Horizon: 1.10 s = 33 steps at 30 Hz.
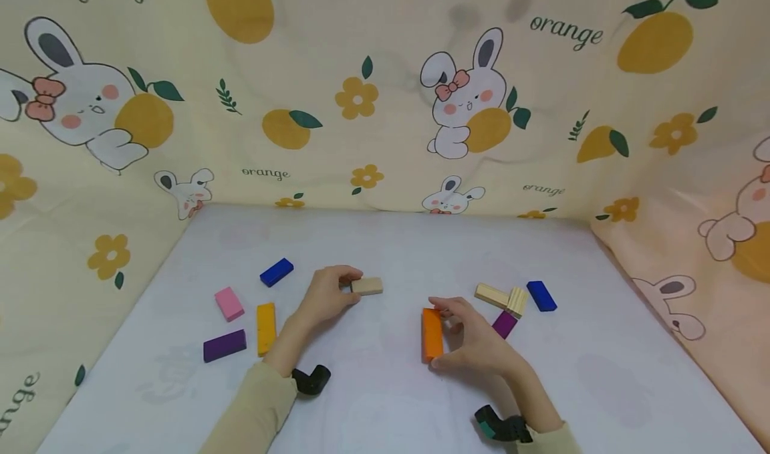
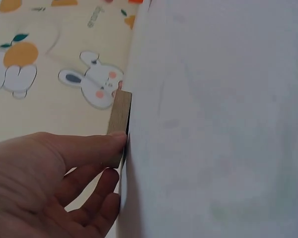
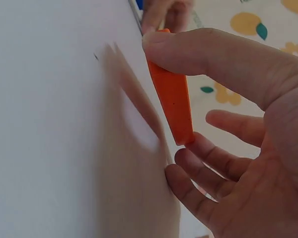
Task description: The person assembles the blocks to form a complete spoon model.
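Observation:
My left hand (image 1: 329, 295) pinches one end of a plain wooden block (image 1: 368, 285) between thumb and fingers, low over the white table. In the left wrist view the thumb lies along the side of this wooden block (image 2: 120, 111), and its far end sticks out beyond the fingers. To the right, my right hand (image 1: 472, 337) holds an orange block (image 1: 432, 335) lengthwise, thumb at the near end and fingertips at the far end. The right wrist view shows the orange block (image 3: 173, 101) spanned between thumb and fingertip, its shadow falling on the table surface beside it.
Left of my left hand lie a blue block (image 1: 277, 272), a pink block (image 1: 229, 304), a yellow block (image 1: 266, 328) and a purple block (image 1: 225, 346). Past my right hand are two plain blocks touching (image 1: 492, 295), a magenta block (image 1: 504, 323) and another blue block (image 1: 542, 296). Printed cloth (image 1: 385, 93) surrounds the table.

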Each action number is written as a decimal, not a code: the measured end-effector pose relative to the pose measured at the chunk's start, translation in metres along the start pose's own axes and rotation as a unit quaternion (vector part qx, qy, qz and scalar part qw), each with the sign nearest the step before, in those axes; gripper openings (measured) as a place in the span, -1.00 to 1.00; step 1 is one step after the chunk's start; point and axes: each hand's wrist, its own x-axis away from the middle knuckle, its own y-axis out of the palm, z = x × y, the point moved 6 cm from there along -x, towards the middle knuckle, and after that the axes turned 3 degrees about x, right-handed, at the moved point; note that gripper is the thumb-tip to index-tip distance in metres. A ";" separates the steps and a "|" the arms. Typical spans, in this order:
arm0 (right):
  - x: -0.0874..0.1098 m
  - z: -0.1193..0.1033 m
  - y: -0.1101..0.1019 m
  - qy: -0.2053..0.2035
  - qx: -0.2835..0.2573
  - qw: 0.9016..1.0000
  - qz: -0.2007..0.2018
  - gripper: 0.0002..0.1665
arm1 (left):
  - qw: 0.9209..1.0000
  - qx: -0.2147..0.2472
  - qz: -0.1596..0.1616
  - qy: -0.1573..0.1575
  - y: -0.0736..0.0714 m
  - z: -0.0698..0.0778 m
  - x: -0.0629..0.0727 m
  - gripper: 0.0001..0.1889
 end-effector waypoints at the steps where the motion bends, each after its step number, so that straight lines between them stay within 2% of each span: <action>1: 0.000 -0.002 0.002 0.002 -0.001 1.000 -0.003 0.12 | 1.000 -0.003 -0.005 0.006 0.003 0.002 -0.001 -0.59; 6: -0.003 -0.009 0.013 0.002 -0.009 1.000 -0.016 0.11 | 0.999 -0.001 -0.024 0.030 0.012 0.007 -0.004 -0.59; 16: -0.011 -0.022 0.026 -0.031 -0.005 0.999 -0.036 0.09 | 1.000 0.007 -0.014 0.021 0.010 0.007 -0.008 -0.62; 33: -0.028 -0.040 0.042 -0.057 -0.020 0.998 -0.026 0.08 | 0.999 0.018 -0.017 0.025 0.012 0.005 -0.009 -0.66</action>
